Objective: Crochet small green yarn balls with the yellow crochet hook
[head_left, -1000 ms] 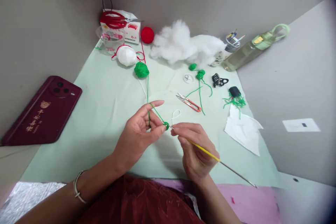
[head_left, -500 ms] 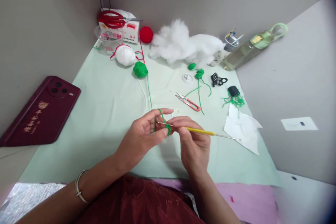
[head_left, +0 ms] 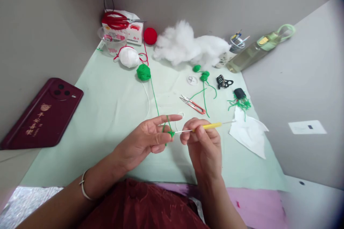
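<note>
In the head view, the yellow-handled hook (head_left: 211,126), pinched by the right hand (head_left: 204,146), is pointed leftward, nearly level, at the green piece (head_left: 171,134) pinched by the left hand (head_left: 150,137).

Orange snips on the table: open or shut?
Open. The orange snips show two separate blade tips, with a gap between them.

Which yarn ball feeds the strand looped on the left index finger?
The large green ball, beside the white ball: its green strand runs to the left hand.
</note>
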Action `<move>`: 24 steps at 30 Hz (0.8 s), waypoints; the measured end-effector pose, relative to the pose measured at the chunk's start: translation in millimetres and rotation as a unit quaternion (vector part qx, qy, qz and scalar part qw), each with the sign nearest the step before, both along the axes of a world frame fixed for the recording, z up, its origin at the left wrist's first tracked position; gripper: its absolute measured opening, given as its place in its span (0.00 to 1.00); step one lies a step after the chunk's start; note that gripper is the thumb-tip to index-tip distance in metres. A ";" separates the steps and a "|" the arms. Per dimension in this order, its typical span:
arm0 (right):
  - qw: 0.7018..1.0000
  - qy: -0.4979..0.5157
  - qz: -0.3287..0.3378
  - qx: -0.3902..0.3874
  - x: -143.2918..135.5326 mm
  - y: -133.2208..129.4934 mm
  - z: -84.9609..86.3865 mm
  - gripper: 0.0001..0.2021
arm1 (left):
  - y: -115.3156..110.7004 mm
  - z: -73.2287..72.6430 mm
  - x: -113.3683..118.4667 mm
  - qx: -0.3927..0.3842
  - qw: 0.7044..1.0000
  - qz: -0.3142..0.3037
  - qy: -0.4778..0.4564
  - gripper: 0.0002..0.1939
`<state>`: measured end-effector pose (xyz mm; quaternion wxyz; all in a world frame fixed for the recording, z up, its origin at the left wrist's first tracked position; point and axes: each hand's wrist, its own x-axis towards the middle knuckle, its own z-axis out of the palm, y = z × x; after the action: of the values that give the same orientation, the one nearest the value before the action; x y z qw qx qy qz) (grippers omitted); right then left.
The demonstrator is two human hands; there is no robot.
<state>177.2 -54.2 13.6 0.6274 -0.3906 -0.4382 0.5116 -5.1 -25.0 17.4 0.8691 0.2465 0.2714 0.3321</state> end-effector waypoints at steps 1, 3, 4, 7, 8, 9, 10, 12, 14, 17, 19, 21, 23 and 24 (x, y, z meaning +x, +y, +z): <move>1.000 0.017 0.005 -0.016 0.7 0.5 0.3 0.08 | -0.5 -0.5 0.5 -0.005 1.000 0.000 -0.007 0.24; 0.999 0.037 0.012 -0.037 0.4 0.7 0.1 0.08 | -1.8 -0.6 2.3 -0.003 1.000 0.013 -0.009 0.22; 0.999 0.034 0.012 -0.034 -0.8 0.5 -0.4 0.08 | -2.6 -0.3 3.6 0.004 1.000 0.025 0.003 0.21; 0.998 -0.055 -0.018 0.023 -7.7 -1.3 -1.5 0.07 | -5.6 1.0 8.2 0.050 0.992 0.079 0.081 0.20; 0.993 -0.102 -0.037 0.050 -10.5 -2.2 -1.7 0.07 | -6.5 1.4 9.7 0.065 0.987 0.101 0.110 0.20; 0.984 -0.149 -0.056 0.076 -13.3 -3.3 -1.9 0.07 | -7.4 1.7 11.2 0.077 0.981 0.122 0.134 0.20; 0.973 -0.194 -0.074 0.099 -15.6 -4.6 -2.2 0.09 | -8.1 2.0 12.4 0.082 0.976 0.136 0.149 0.20; 0.942 -0.284 -0.107 0.144 -18.6 -7.3 -3.5 0.11 | -8.7 2.3 13.9 0.078 0.973 0.154 0.156 0.20; 0.898 -0.372 -0.136 0.193 -18.6 -9.7 -5.4 0.15 | -8.1 1.9 14.1 0.059 0.977 0.152 0.138 0.21; 0.863 -0.424 -0.148 0.230 -14.1 -10.2 -4.7 0.18 | -5.2 0.2 12.2 0.006 0.990 0.115 0.085 0.22; 0.893 -0.382 -0.136 0.195 -10.5 -7.9 -1.0 0.15 | -3.2 -0.7 11.0 -0.026 0.993 0.100 0.063 0.21; 0.931 -0.311 -0.128 0.144 -9.1 -4.6 2.1 0.11 | -2.5 -0.6 11.3 -0.021 0.988 0.131 0.077 0.19; 0.943 -0.283 -0.124 0.123 -10.6 -2.3 1.2 0.10 | -3.6 0.2 13.6 0.013 0.979 0.178 0.103 0.21; 0.936 -0.301 -0.129 0.133 -12.0 -1.9 -0.8 0.10 | -4.4 0.6 15.0 0.023 0.976 0.188 0.107 0.23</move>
<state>165.2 -56.1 12.8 0.5729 -0.4925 -0.6164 0.2221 9.9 -29.5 18.1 0.7513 0.2455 0.3962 0.4672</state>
